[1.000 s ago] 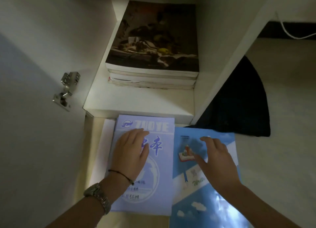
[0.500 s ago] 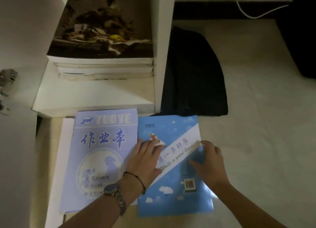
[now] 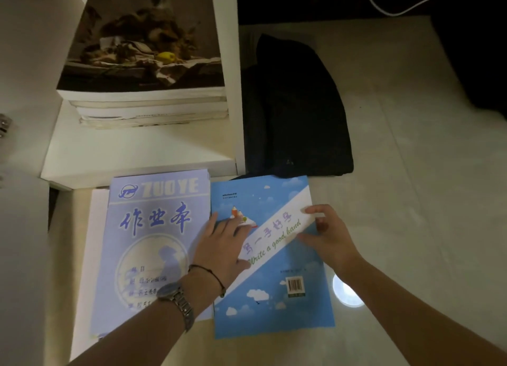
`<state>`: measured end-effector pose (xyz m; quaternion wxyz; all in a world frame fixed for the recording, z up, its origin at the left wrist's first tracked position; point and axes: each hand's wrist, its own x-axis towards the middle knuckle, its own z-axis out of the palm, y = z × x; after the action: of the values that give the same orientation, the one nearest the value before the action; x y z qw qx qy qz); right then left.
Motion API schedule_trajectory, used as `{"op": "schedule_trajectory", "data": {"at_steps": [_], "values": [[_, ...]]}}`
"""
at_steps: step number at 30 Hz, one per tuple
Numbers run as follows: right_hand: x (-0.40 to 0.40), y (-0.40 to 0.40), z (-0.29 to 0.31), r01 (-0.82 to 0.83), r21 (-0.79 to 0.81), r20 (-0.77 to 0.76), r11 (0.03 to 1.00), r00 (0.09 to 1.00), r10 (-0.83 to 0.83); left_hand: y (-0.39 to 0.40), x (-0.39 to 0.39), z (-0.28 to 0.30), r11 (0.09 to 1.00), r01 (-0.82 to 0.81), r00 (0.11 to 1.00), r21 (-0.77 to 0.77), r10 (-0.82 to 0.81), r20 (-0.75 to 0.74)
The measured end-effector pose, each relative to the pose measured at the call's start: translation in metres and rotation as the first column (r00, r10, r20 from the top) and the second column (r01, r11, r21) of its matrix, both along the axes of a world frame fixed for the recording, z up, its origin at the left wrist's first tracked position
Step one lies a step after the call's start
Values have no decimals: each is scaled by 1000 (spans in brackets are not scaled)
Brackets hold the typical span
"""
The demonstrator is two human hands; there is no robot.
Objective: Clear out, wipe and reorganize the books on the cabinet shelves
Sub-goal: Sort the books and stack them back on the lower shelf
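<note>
Two thin books lie side by side on the floor in front of the white cabinet. The pale purple exercise book (image 3: 153, 245) is on the left, lying on a white sheet (image 3: 85, 283). The sky-blue book (image 3: 274, 297) is on the right. My left hand (image 3: 222, 242) lies flat with straight fingers on the blue book's left side. My right hand (image 3: 329, 234) grips that book's right edge, fingers curled at the edge and thumb on the cover. A stack of books (image 3: 148, 63) topped by a dark still-life cover sits on the cabinet shelf (image 3: 131, 149).
A white cabinet side panel (image 3: 233, 77) stands right of the shelf. A black cloth (image 3: 296, 113) lies on the floor tiles beside it. A door hinge (image 3: 4, 127) shows at the left edge. A white cable (image 3: 397, 6) runs along the far wall.
My left hand left the purple exercise book and moved onto the blue book. My right hand shifted to the blue book's right edge. The view swung right.
</note>
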<state>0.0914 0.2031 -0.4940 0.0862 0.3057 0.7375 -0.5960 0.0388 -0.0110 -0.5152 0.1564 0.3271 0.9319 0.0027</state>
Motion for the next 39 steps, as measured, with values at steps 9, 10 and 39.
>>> {"op": "schedule_trajectory", "data": {"at_steps": [9,10,39], "values": [[8,-3,3,-42,-33,-43,999,998,40,-1,2,6,990,-20,1000,141,17,22],[10,-3,5,-44,-22,-54,999,998,43,0,3,7,987,-18,999,160,14,30],[69,0,128,-91,-165,-159,982,985,65,-21,68,55,186,-900,419,394,126,899]]}}
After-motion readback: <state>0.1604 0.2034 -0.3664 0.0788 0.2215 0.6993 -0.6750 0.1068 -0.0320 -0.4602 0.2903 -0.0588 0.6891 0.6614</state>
